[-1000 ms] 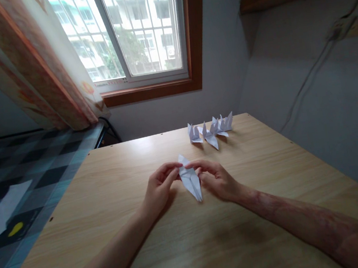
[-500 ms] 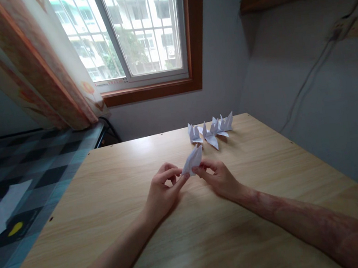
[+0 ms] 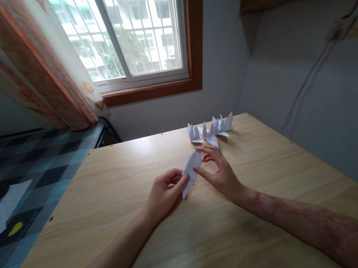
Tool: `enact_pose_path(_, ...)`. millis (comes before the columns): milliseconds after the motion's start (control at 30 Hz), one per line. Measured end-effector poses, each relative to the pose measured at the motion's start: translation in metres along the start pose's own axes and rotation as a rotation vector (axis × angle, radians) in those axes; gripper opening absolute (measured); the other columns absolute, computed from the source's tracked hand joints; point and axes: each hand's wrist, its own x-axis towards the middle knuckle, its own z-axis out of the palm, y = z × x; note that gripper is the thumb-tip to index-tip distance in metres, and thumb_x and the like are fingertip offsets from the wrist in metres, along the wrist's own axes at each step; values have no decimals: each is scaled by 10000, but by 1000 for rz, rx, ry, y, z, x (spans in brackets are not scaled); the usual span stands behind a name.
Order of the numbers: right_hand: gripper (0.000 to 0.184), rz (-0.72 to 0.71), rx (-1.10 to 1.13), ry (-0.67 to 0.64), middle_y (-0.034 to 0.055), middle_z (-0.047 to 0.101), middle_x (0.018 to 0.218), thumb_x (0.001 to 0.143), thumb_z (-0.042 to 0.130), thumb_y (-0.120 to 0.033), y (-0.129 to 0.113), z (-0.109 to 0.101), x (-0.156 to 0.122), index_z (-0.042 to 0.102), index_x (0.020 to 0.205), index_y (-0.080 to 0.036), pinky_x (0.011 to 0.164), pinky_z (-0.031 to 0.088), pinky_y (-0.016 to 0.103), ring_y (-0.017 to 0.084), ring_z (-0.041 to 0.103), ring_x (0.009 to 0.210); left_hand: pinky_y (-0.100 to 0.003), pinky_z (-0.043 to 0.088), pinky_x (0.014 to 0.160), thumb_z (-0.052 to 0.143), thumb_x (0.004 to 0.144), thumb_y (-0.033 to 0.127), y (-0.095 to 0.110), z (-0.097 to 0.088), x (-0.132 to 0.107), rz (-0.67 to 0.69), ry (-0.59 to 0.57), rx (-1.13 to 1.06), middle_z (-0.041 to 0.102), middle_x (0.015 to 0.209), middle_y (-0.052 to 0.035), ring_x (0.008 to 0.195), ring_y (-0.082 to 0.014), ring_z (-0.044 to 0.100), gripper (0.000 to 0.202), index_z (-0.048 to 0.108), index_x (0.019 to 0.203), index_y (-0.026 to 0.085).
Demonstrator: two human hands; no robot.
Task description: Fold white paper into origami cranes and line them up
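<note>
A folded piece of white paper (image 3: 190, 170), long and pointed, stands tilted above the wooden table (image 3: 193, 238). My left hand (image 3: 165, 193) pinches its lower half between thumb and fingers. My right hand (image 3: 215, 171) touches the paper's upper edge and right side, thumb and forefinger closed on it, the other fingers spread. Both forearms rest low over the table.
Several finished white paper figures (image 3: 210, 132) stand in a row near the table's far edge, just beyond my right hand. A wall runs along the table's right side. A window and a curtain (image 3: 42, 60) are behind, with a checked bedcover (image 3: 14, 175) at left.
The paper lay flat and pointing toward me, then was turned up on edge. My right hand has moved up along it toward its far tip.
</note>
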Motion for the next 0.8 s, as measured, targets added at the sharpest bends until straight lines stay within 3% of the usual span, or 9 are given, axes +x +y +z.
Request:
enact_pose_path(233,655,21,-25,17,109,627,1486,921,847,-294,4,0,-1,557,1509,-305,991,587,453,259,682,1122,-238,466,592,838,916,545,-1,0,1,0,0,4,776,823,-51,676,-163,657,403,800,989,150)
enact_pose_path(367,581,-33,-69,22,90,642,1435,930,830,-258,2,-1,1,595,1459,-306,1038,563,457,260,670,1134,-232,468,607,839,918,535,0,0,0,2,-5,3,768,824,-46,695,-159,655,391,795,980,152)
enact_pose_path(533,420,-102,-113,58,94,650,1388,956,788,-242,-4,-2,3,639,1346,-289,1140,519,494,295,620,1296,-226,430,564,830,925,531,2,2,-1,-17,-14,3,709,753,-22,634,-138,600,389,774,959,148)
enact_pose_path(800,157,-65,-215,126,89,647,1390,1020,752,-322,3,-4,1,722,1172,-297,1213,434,575,319,581,1355,-233,415,563,802,946,527,3,2,-1,-5,-23,56,672,720,-9,620,-136,572,378,760,937,152)
